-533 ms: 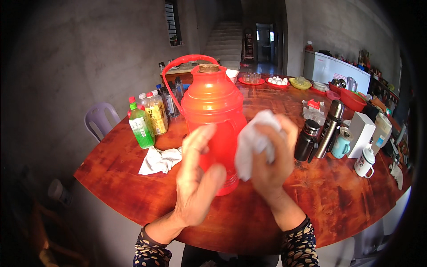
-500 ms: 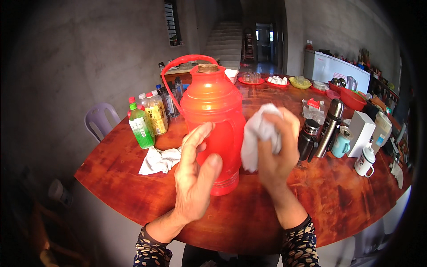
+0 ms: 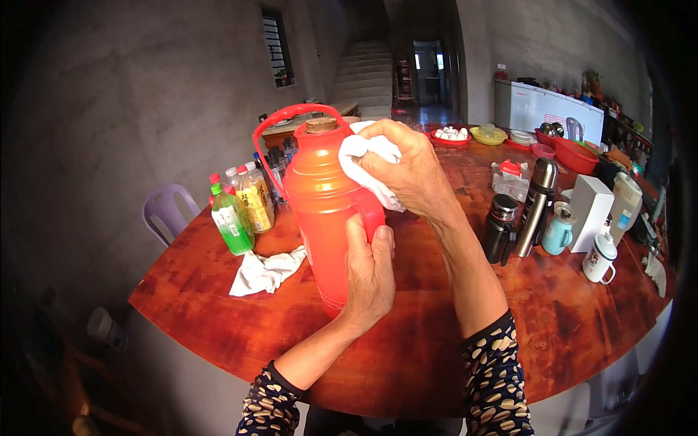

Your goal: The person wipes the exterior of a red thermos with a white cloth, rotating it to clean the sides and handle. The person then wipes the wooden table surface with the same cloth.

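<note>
A red thermos flask with a cork stopper and a raised carrying handle stands before me, tilted slightly to the left. My left hand is closed around its side handle. Bunched in my right hand is a white cloth, pressed against the flask's right shoulder just below the neck. Another white cloth lies crumpled on the table, left of the flask's base.
The round wooden table holds several bottles at left. To the right stand a dark glass jug, a steel flask, a blue mug, a white box and an enamel mug. Farther back is a red basin.
My left hand has gone from open beside the flask to gripping its side handle. My right hand has raised the cloth onto the flask's shoulder. The flask now leans a little.
</note>
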The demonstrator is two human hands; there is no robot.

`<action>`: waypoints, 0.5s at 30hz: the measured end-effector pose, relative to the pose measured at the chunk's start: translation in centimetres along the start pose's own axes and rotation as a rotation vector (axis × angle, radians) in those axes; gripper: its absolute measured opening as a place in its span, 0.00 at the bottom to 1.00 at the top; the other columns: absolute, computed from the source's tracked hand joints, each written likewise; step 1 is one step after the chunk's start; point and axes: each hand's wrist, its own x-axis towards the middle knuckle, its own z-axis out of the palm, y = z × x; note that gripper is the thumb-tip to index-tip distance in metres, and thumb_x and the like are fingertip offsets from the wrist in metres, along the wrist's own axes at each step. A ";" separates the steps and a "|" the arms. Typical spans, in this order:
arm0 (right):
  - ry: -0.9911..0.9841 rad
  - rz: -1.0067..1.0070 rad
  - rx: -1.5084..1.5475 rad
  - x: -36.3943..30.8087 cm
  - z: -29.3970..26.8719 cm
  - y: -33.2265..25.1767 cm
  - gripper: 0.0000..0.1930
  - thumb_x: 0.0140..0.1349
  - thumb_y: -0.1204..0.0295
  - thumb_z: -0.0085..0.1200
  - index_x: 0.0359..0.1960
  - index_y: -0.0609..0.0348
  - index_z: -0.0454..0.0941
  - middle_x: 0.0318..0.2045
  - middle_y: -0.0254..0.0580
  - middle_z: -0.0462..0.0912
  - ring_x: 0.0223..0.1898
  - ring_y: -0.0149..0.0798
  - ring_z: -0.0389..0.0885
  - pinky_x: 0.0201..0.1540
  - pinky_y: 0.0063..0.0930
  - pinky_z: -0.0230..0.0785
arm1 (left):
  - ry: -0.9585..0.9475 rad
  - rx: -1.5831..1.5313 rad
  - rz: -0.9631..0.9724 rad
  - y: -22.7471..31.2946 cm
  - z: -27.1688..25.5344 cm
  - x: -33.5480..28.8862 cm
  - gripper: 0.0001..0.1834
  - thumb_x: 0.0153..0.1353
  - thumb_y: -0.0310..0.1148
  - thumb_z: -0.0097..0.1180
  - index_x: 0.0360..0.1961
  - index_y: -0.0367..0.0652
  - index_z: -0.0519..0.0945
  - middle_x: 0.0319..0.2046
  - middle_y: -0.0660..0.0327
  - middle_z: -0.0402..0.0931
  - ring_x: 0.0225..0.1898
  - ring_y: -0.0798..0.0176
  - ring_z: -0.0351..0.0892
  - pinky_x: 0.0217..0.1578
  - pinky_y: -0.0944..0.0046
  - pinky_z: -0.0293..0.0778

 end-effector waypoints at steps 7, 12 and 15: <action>0.153 0.216 0.066 1.2 -0.3 2.9 0.10 0.56 0.69 0.57 0.35 0.63 0.78 0.28 0.45 0.82 0.30 0.35 0.80 0.34 0.31 0.71 | 0.023 -0.132 -0.026 -0.5 1.3 0.2 0.05 0.72 0.32 0.38 0.44 0.42 0.63 0.21 0.71 0.60 0.19 0.78 0.56 0.18 0.77 0.55; 0.182 -0.196 -0.236 -0.6 1.4 0.8 0.10 0.55 0.72 0.56 0.38 0.60 0.78 0.35 0.47 0.79 0.37 0.42 0.79 0.41 0.34 0.70 | 0.053 -0.041 0.024 -0.9 0.8 0.3 0.05 0.72 0.32 0.38 0.43 0.43 0.62 0.21 0.72 0.60 0.20 0.78 0.55 0.19 0.77 0.55; 0.043 -0.347 -0.245 -0.9 1.1 -0.2 0.10 0.54 0.73 0.57 0.38 0.60 0.77 0.37 0.48 0.77 0.40 0.46 0.77 0.44 0.36 0.69 | 0.060 -0.033 0.042 -1.1 0.9 0.2 0.05 0.72 0.32 0.38 0.43 0.43 0.62 0.21 0.72 0.60 0.20 0.79 0.55 0.20 0.77 0.55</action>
